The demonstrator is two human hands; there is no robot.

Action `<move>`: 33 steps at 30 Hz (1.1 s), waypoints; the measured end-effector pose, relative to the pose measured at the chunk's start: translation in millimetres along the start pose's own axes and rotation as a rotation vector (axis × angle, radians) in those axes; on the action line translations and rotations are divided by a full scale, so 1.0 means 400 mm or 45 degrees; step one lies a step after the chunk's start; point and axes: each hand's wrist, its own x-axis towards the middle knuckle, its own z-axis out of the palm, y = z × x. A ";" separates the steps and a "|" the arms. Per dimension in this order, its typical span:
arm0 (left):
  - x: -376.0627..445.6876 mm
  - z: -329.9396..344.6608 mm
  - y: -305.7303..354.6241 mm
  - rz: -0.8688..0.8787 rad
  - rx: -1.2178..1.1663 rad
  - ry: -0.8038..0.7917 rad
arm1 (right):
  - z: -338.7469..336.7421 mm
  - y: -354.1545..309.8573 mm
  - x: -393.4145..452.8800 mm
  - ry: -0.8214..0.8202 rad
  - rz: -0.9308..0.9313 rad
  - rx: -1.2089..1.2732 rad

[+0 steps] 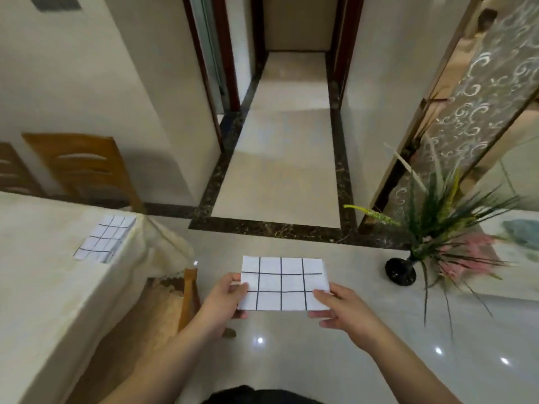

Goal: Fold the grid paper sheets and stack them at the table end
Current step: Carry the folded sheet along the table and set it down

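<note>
Head view is showing a person standing beside the table, both arms reaching forward; left hand (226,298) is pinching the left edge of a white rectangular paper sheet ruled with a black hand-drawn grid (283,284), thumb on top, fingers under; right hand (339,309) is pinching the lower right corner the same way, thumb lying on the paper face; sheet is being held flat in mid-air over the glossy pale tiled floor (291,360), well apart from the table, probably so it stays taut and uncreased while being carried; whether it is already folded cannot be told for sure, though its compact shape is suggesting it is. A stack of similar white grid-ruled paper sheets (105,239) is lying at the far corner of the long table covered in a cream cloth (43,287), edges roughly lined up, sitting close to the cloth's drop; that is looking like the drop-off spot, so the held sheet is likely heading there next. A wooden slat-back chair (84,167) is standing behind the table; a black vase holding green and pink artificial grasses (401,271) is standing on the floor to the right, near the right hand's side but not touching anything.
</note>
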 end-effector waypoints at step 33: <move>0.359 -0.661 -0.025 -0.208 -0.756 1.115 | 0.855 -0.429 0.868 -0.719 -0.013 -0.827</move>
